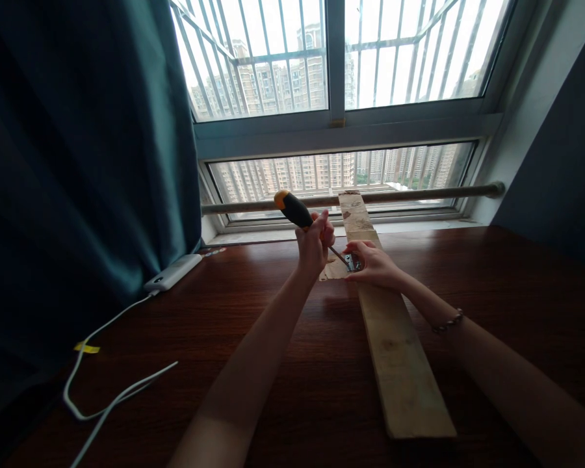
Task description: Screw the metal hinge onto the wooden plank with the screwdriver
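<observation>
My left hand (314, 240) is closed around a screwdriver (295, 209) with a black and yellow handle. Its shaft slants down to the right, and the tip meets a small metal bracket (350, 261). The thumb and fingers of my right hand (373, 263) curve around that bracket from the right, pressing it against the wood. Beneath them a long wooden board (400, 351) runs away from me toward the window. A shorter wooden piece (332, 270) juts out to the left under the bracket. The screw itself is too small to make out.
Everything lies on a dark reddish-brown wooden tabletop (199, 325). A white power strip (174, 272) with a white cable (73, 377) sits at the left, beside a dark teal curtain (166, 162). A metal rail (419, 194) crosses before the barred window.
</observation>
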Tool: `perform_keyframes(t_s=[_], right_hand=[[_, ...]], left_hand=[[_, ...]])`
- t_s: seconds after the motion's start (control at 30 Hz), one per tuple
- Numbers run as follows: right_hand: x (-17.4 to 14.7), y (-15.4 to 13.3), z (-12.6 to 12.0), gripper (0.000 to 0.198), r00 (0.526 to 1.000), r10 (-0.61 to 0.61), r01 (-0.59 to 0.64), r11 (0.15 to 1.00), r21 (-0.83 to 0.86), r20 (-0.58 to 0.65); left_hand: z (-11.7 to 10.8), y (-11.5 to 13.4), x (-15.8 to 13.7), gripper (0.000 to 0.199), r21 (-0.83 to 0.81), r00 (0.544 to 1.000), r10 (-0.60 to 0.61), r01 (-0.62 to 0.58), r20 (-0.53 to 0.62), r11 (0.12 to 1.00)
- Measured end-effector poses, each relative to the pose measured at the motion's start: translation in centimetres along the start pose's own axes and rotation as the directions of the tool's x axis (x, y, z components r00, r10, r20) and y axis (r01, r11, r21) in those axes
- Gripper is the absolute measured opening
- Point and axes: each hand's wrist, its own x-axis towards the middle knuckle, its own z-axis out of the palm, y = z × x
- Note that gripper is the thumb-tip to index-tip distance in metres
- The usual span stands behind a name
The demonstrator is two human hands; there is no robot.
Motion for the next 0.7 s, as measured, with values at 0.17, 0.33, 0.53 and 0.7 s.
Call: perform_keyframes(t_s=[0.17, 0.33, 0.53, 0.7], right_hand=[[0.0, 0.1, 0.1, 0.067, 1.000, 0.006, -0.006, 1.000, 0.015, 0.002], [0.0, 0.2, 0.2, 0.068, 1.000, 0.013, -0.013, 1.000, 0.020, 0.006], [-0.1, 0.1, 0.3, 0.068, 1.000, 0.022, -0.022, 1.000, 0.014, -0.004], [-0.1, 0.1, 0.2, 0.068, 1.000, 0.025, -0.025, 1.000, 0.000, -0.003]], left_hand=[[0.5, -0.2, -0.2, 0.046, 0.005, 0.998, 0.031, -0.031, -0.054, 1.000], [0.3, -0.3, -0.1, 0.043, 0.107, 0.999, 0.031, -0.033, 0.017, 0.994], [-0.6, -0.3, 0.6, 0.042, 0.221, 0.994, 0.087, -0.101, 0.073, 0.970], [-0.2, 0.4, 0.4, 0.032, 0.374, 0.991, 0.097, -0.124, 0.089, 0.919]])
